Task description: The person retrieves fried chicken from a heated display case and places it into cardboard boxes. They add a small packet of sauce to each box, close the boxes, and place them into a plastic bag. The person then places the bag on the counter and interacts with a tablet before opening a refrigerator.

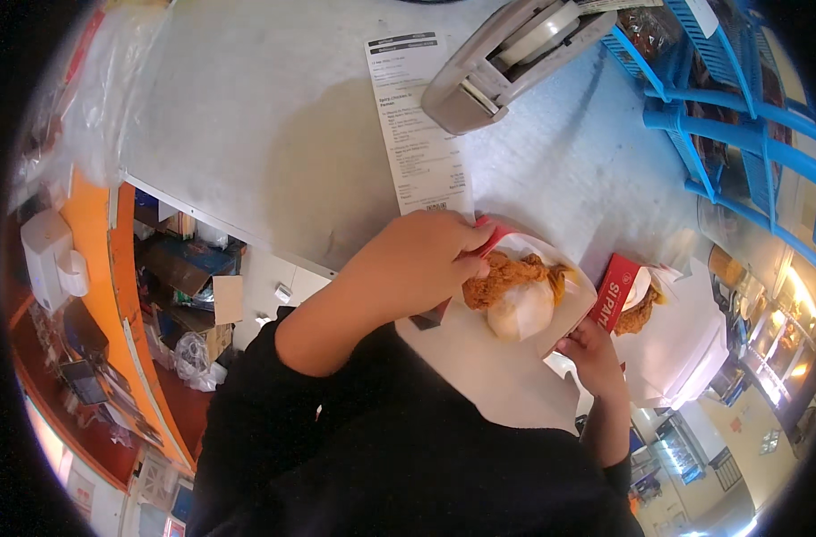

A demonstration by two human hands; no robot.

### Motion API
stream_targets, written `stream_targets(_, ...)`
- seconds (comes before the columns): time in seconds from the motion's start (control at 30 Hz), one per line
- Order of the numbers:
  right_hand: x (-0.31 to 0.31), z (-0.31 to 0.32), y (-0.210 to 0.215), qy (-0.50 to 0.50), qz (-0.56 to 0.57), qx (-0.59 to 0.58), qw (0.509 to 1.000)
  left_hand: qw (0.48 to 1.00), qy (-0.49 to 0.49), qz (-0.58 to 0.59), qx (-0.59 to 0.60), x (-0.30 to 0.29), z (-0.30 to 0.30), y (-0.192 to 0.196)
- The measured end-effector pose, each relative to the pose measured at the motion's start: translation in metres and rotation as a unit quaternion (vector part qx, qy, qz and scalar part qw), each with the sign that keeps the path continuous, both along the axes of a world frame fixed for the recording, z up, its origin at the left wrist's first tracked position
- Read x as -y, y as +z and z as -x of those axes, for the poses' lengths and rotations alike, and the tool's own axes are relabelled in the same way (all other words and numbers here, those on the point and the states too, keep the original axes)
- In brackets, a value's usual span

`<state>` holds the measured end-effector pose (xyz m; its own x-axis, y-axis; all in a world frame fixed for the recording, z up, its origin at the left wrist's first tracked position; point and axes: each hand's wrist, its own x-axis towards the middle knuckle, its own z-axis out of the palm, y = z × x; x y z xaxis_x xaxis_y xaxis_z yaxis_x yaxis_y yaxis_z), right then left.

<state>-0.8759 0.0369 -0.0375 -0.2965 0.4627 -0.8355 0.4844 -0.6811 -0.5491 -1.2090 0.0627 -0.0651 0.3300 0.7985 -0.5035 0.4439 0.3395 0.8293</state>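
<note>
Treat the filled card box (576, 294) as probably light, crushable, best held by opposite rims, pinched now by half-closed left hand (430, 258) and right hand (596, 356).

The left hand (426, 264) hides part of the fried-chicken box (585, 285) and the end of the receipt (417, 125) (print too fine to read); beyond that grip, the top edge crops the tape dispenser (466, 103). The right hand (598, 358) masks the neighbouring box's (619, 285) corner.

Bright light, soft shadow across the counter (220, 98), glare lower right, fisheye-bent edges
</note>
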Motion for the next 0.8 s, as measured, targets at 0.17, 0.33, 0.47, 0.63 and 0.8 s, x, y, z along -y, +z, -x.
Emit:
stream_targets(0.17,0.004,-0.004,-0.005,-0.079,0.002,0.025,0.997,0.995,0.075,0.068,0.002,0.014,-0.003,0.006)
stream_targets(0.33,0.005,-0.004,0.003,0.064,-0.021,0.076,0.995,0.996,0.066,0.002,-0.061,0.021,-0.013,0.011)
stream_targets(0.47,0.011,0.000,0.002,-0.012,-0.060,0.104,0.993,0.995,0.086,0.033,-0.046,0.018,-0.014,0.011)
stream_targets(0.63,0.009,0.000,0.068,-0.038,-0.142,0.033,0.989,0.976,-0.085,-0.084,0.184,0.025,0.047,0.028)
stream_targets(0.8,0.025,-0.019,0.068,0.207,-0.227,0.043,0.951,0.966,-0.168,-0.150,0.124,0.051,0.041,0.039)
